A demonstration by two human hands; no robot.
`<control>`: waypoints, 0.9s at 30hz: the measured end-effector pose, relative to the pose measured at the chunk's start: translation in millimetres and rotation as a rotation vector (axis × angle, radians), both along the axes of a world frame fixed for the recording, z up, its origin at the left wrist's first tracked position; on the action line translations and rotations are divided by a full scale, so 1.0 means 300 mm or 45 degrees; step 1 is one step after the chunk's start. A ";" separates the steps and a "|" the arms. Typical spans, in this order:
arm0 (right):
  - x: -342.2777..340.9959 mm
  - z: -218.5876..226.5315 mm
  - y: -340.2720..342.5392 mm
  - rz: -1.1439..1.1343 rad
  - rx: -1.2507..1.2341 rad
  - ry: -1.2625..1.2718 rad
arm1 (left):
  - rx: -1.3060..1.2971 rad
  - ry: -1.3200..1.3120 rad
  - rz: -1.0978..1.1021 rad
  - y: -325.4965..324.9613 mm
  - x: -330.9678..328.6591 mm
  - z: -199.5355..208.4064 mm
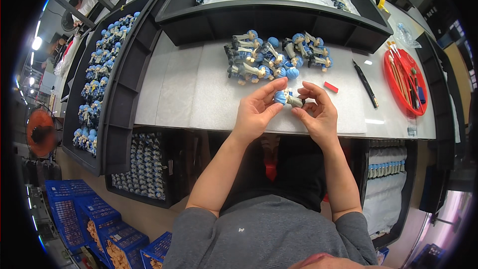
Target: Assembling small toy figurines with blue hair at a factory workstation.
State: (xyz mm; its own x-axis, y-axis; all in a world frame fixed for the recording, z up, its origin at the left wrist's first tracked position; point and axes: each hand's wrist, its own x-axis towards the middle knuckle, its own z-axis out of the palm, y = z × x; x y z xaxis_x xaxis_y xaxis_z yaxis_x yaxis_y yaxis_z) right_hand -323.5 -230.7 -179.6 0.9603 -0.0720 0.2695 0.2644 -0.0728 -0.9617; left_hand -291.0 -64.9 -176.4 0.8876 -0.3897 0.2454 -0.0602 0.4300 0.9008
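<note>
A small figurine (295, 101) with blue hair and a pale lower body lies sideways between my two hands above the near edge of the table. My left hand (255, 111) holds its head end between thumb and fingers. The thumb and fingers of my right hand (320, 115) close on its dark foot end. Just beyond them a heap of similar blue-haired figurines (273, 56) rests on a white foam sheet (214, 87). To the right of my right hand lies a small red block (330, 87).
A black tray (269, 22) with rows of figurines stands behind the heap; another tray (119, 89) of figurines is at left. A black pen (366, 84) and a red dish (391, 82) of brushes lie at right. Blue crates (67, 219) and an orange fan (41, 132) stand lower left.
</note>
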 end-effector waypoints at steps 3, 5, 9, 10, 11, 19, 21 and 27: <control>-0.002 -0.006 0.000 -0.003 0.029 -0.020 | 0.045 -0.030 0.023 0.001 0.005 -0.008; -0.006 -0.009 -0.001 -0.015 -0.003 -0.051 | 0.194 -0.114 0.031 0.002 0.012 -0.015; -0.009 -0.014 -0.004 -0.032 -0.076 -0.104 | 0.203 0.113 -0.008 -0.007 0.011 -0.008; -0.009 -0.012 -0.003 -0.035 -0.075 -0.103 | 0.197 0.071 0.015 -0.006 0.011 -0.016; -0.009 -0.007 0.000 -0.042 -0.091 -0.115 | 0.192 0.028 0.037 -0.006 0.011 -0.020; -0.002 -0.008 -0.011 -0.063 -0.147 -0.203 | 0.095 0.099 0.030 -0.006 0.017 -0.010; -0.001 -0.005 -0.015 -0.071 -0.161 -0.215 | 0.101 0.095 0.021 -0.010 0.020 -0.011; 0.003 -0.004 0.001 -0.077 -0.187 -0.251 | 0.106 0.119 0.043 0.009 0.014 -0.007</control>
State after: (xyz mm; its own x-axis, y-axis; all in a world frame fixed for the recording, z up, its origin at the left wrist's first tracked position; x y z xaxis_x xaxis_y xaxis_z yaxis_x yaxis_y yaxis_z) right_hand -322.5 -230.4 -181.0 0.8834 -0.0737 0.4627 0.4365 -0.2295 -0.8699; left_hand -286.7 -62.3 -178.4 0.9180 -0.3750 0.1291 0.0126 0.3530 0.9355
